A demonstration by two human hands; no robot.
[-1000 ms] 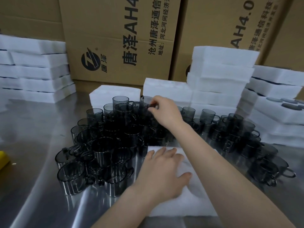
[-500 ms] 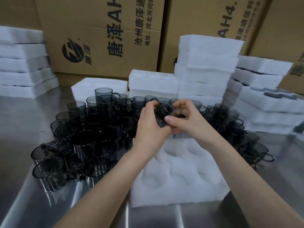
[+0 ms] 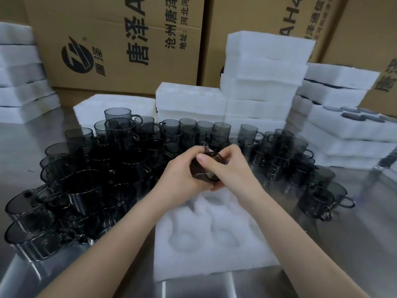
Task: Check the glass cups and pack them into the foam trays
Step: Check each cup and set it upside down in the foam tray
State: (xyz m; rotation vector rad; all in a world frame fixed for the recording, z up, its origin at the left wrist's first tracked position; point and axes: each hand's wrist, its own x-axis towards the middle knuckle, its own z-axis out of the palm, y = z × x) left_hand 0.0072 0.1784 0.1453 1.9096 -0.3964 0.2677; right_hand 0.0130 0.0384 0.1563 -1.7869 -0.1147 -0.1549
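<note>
Both hands hold one smoky grey glass cup tilted on its side, just above the far end of a white foam tray. My left hand wraps its left side and my right hand grips the rim and right side. The tray lies on the steel table in front of me, and the moulded pockets I can see in it have no cups in them. Several more grey cups crowd the table to the left and behind, with another group of cups to the right.
Stacks of white foam trays stand behind the cups, more foam stacks at the right and at the far left. Large printed cardboard boxes form the back wall. The steel table shows bare metal near right.
My right hand lifted a cup from the pile and my left hand left the foam tray to join it. The cup now sits lower, closer to the tray.
</note>
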